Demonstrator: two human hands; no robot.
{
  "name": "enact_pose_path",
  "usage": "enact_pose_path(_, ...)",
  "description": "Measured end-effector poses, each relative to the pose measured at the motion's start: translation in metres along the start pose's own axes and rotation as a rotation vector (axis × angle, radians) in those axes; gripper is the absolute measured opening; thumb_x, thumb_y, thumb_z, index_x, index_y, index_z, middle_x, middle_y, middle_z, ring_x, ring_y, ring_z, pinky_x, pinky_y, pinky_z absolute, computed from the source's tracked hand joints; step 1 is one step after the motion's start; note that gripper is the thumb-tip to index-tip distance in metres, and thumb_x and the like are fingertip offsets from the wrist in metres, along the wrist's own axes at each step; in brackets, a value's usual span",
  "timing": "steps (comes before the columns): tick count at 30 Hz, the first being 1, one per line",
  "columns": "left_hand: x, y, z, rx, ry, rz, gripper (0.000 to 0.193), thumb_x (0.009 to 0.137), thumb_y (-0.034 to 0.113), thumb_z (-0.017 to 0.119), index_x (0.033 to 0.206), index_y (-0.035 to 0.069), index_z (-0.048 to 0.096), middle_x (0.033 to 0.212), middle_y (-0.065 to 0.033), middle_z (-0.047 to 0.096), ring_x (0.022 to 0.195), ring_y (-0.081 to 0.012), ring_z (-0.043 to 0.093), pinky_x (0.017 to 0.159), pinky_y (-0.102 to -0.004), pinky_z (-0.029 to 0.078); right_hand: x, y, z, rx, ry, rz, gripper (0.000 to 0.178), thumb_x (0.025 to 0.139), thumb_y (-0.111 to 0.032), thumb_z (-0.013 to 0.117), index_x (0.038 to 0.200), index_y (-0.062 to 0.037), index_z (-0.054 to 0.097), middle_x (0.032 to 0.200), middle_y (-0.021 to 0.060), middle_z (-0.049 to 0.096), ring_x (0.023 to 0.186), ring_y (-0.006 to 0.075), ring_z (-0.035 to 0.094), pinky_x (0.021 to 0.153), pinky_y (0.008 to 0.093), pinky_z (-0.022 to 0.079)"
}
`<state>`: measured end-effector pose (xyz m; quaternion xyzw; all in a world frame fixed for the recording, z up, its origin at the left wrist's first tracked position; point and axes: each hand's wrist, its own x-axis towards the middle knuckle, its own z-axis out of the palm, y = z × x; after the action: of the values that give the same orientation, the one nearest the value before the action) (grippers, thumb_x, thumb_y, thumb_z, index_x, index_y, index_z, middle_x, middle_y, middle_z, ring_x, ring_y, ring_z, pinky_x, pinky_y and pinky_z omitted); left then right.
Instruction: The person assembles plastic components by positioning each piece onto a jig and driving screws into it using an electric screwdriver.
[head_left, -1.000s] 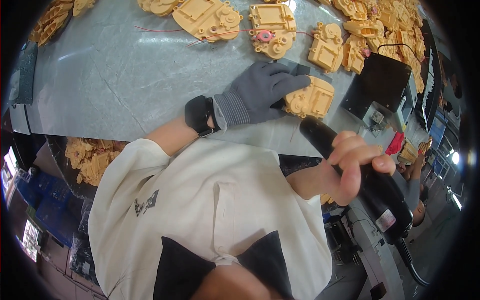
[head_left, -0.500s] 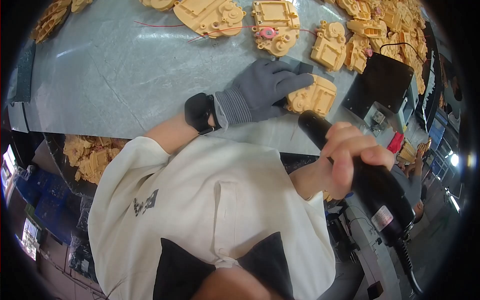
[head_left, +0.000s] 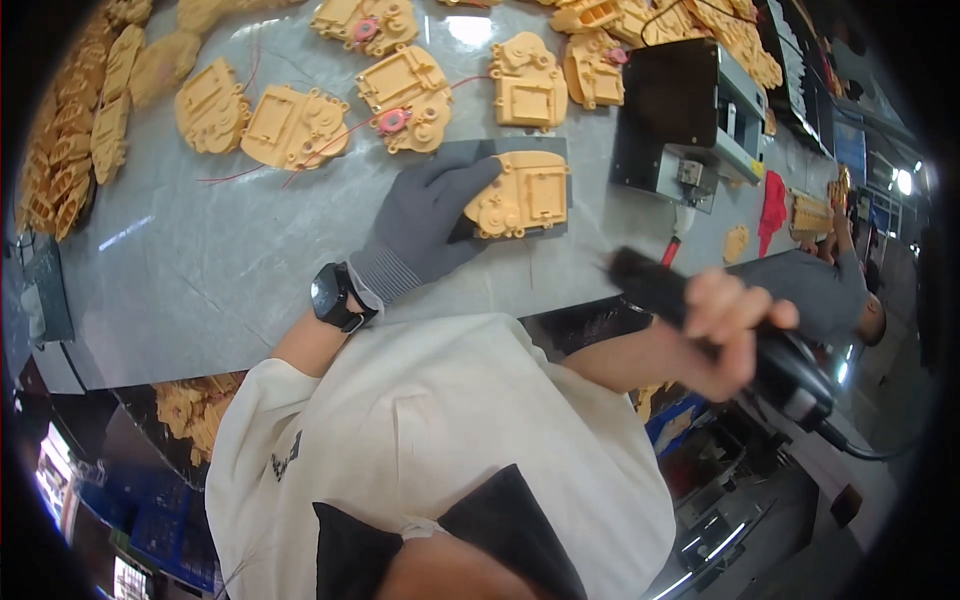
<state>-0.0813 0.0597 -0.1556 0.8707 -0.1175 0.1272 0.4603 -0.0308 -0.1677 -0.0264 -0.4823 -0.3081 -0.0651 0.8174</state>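
My left hand (head_left: pixel 425 215), in a grey knitted glove, grips the left side of a yellow plastic gear housing (head_left: pixel 520 195). The housing lies flat, its rectangular recess to the right, on a dark grey plate (head_left: pixel 472 151) on the table. Off to the right, my bare right hand (head_left: pixel 725 330) is wrapped round a black corded electric screwdriver (head_left: pixel 790 370). Its blurred nose points up and left, apart from the housing; I cannot make out the bit.
Several similar yellow housings, some with red wires, lie beyond the plate, such as one housing (head_left: pixel 530 80). A black and grey box-shaped device (head_left: pixel 665 120) stands at right. More housings are heaped far left (head_left: pixel 70 150). A co-worker (head_left: pixel 810 290) is at far right.
The screwdriver's nose has come away from the housing, moving right with my right hand. My left hand still holds the housing. The whole view has shifted, showing more of the table's left.
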Motion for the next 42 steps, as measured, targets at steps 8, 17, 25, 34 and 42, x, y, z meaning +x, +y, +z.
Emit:
enact_pose_path(8,-0.005,0.007,0.002,0.057,-0.051,-0.052,0.071,0.060,0.019,0.075,0.124,0.011,0.045,0.110,-0.0092,0.054,0.101,-0.0295,0.051,0.085,-0.0382,0.043,0.054,-0.001,-0.084,-0.539,0.560,-0.234,0.035,0.063,0.006,0.054,0.098,0.0011,0.046,0.057,0.0073,0.048,0.048,0.0171,0.049,0.055,0.0309,0.044)
enact_pose_path(17,-0.005,0.001,0.001,0.035,-0.125,-0.105,0.081,0.056,0.023,0.079,0.127,0.009,0.043,0.116,-0.0130,0.052,0.107,-0.0318,0.048,0.090,-0.0393,0.040,0.013,-0.005,-0.064,-0.429,0.445,-0.009,0.032,0.070,0.002,0.052,0.100,-0.0052,0.048,0.061,0.0063,0.046,0.050,0.0162,0.046,0.057,0.0320,0.040)
enact_pose_path(25,-0.009,0.002,-0.001,-0.013,-0.048,-0.152,0.082,0.057,0.030,0.078,0.127,0.009,0.042,0.118,-0.0124,0.051,0.107,-0.0310,0.048,0.091,-0.0385,0.039,0.015,0.044,0.044,-0.078,-0.109,-0.037,0.045,0.073,0.003,0.052,0.113,-0.0043,0.035,0.066,0.0090,0.049,0.051,0.0209,0.051,0.058,0.0371,0.043)
enact_pose_path(34,-0.011,-0.001,-0.001,-0.073,0.002,-0.122,0.078,0.058,0.030,0.079,0.124,0.009,0.043,0.117,-0.0105,0.052,0.107,-0.0290,0.049,0.090,-0.0383,0.040,0.036,0.075,0.068,-0.150,-0.038,-0.012,0.039,0.069,0.008,0.051,0.106,0.0013,0.040,0.059,0.0096,0.050,0.044,0.0189,0.048,0.049,0.0333,0.043)
enact_pose_path(42,-0.012,-0.005,0.002,-0.054,0.032,-0.097,0.077,0.058,0.027,0.079,0.123,0.008,0.043,0.115,-0.0112,0.053,0.104,-0.0303,0.051,0.087,-0.0384,0.043,0.041,0.082,0.075,-0.303,-0.015,0.153,0.035,0.070,0.000,0.051,0.105,-0.0028,0.045,0.060,0.0072,0.046,0.048,0.0186,0.045,0.055,0.0348,0.038)
